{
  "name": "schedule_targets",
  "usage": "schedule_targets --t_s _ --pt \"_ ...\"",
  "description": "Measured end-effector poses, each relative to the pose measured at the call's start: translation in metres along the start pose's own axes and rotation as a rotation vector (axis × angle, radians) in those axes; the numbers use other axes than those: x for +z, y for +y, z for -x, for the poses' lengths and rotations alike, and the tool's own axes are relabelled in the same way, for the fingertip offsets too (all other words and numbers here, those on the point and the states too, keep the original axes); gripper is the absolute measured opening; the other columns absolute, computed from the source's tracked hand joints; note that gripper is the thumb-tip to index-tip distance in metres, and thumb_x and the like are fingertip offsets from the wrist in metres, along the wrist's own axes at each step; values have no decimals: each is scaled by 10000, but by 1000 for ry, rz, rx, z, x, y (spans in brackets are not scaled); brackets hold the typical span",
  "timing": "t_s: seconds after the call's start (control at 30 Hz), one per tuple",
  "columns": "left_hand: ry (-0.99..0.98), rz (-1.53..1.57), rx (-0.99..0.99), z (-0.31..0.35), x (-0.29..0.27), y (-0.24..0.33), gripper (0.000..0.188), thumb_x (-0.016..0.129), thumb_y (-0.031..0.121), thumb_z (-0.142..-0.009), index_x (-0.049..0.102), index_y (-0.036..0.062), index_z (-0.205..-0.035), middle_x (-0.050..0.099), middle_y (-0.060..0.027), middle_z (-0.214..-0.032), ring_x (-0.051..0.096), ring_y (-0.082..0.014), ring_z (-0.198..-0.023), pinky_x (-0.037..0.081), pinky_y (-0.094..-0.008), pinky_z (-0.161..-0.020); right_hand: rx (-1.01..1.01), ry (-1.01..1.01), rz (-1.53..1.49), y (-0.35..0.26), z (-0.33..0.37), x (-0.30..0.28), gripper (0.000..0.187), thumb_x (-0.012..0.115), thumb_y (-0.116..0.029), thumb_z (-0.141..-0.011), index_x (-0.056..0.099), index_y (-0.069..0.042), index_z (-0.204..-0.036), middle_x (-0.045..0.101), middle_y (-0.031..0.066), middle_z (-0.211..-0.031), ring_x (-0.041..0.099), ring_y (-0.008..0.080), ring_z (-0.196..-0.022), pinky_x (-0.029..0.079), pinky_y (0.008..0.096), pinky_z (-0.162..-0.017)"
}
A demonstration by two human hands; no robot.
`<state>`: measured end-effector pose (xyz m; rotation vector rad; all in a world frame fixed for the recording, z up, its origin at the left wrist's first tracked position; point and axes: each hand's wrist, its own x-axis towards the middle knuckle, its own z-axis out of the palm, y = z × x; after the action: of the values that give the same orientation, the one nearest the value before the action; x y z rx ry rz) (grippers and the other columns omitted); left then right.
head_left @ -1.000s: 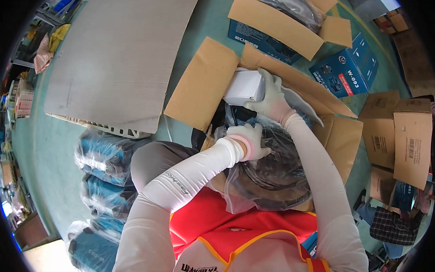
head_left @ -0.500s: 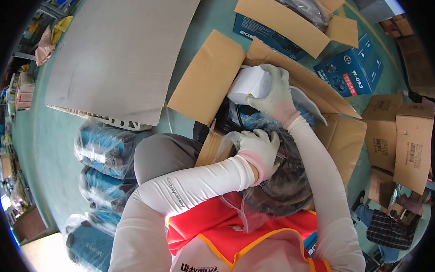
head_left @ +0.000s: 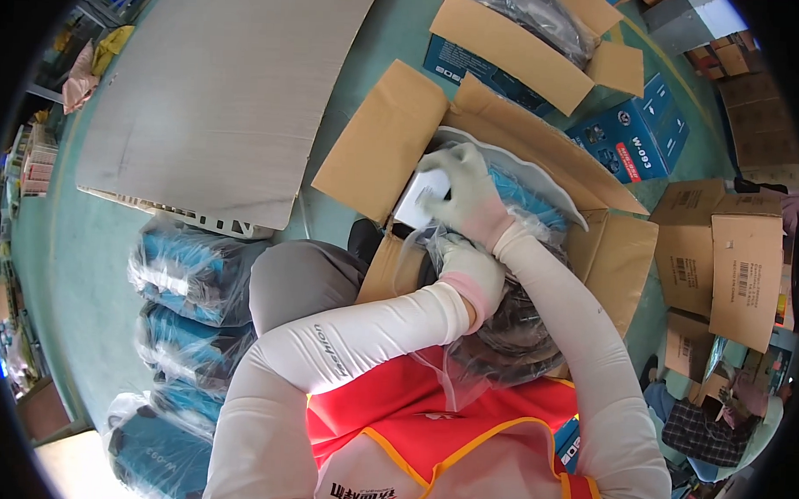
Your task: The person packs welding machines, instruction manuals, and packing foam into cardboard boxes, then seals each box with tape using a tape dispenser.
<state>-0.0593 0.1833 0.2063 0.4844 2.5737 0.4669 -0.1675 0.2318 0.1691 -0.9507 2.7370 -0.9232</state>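
Observation:
My right hand (head_left: 468,192), in a pale glove, has its fingers bent over a small white box (head_left: 412,206). That box sits low in the left end of an open cardboard carton (head_left: 381,143). My left hand (head_left: 471,268), also gloved, is closed on a clear plastic bag (head_left: 466,362) with dark coiled hose (head_left: 511,341) inside; its fingertips are partly hidden under my right wrist. Behind my right hand, a blue machine (head_left: 529,201) wrapped in plastic fills the carton, with a white foam sheet (head_left: 543,171) curving along the far wall.
A second open carton (head_left: 512,47) holds a bagged dark item, beside a closed blue box (head_left: 632,130). Brown cartons (head_left: 742,261) stand at the right, near another person's plaid-covered lap (head_left: 708,432). A large grey board (head_left: 220,85) lies at left, above plastic-wrapped blue machines (head_left: 192,269).
My right hand has moved the white box left and down into the carton's end. My left hand has drawn closer under my right wrist, and more of the foam sheet shows.

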Motion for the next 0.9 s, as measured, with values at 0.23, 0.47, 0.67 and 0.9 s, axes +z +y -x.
schedule_targets --t_s 0.23,0.47,0.67,0.9 --pt "1 -96 132 2 -26 -12 349 530 323 -900 627 59 -1106 686 -168 -956 657 -320 -963 491 -462 -808 116 49 -233 54 -1 29 416 531 -254 -937 450 -60 -1296 530 232 -1263 523 406 -1149 408 434 -1000" --pt "645 109 -142 -20 -71 -115 389 603 265 -851 556 112 -1206 629 -157 -1098 622 -334 -1032 505 -432 -852 203 -7 -126 95 53 -43 446 598 -278 -881 526 -18 -1236 576 248 -1169 551 405 -1100 439 427 -970" --pt "237 -116 -331 -28 -74 -63 695 736 413 -751 445 145 -1322 530 -178 -1204 604 -359 -1066 529 -471 -844 301 -96 287 110 141 -47 497 656 -273 -830 514 -48 -1250 569 186 -1105 538 383 -1100 444 444 -952" --pt "157 -392 -452 -43 -58 -55 672 763 457 -740 457 84 -1208 543 -209 -1148 657 -355 -976 557 -441 -781 259 -154 229 116 137 -50 330 589 -169 -849 570 -41 -1152 599 169 -1050 602 363 -993 490 469 -851"
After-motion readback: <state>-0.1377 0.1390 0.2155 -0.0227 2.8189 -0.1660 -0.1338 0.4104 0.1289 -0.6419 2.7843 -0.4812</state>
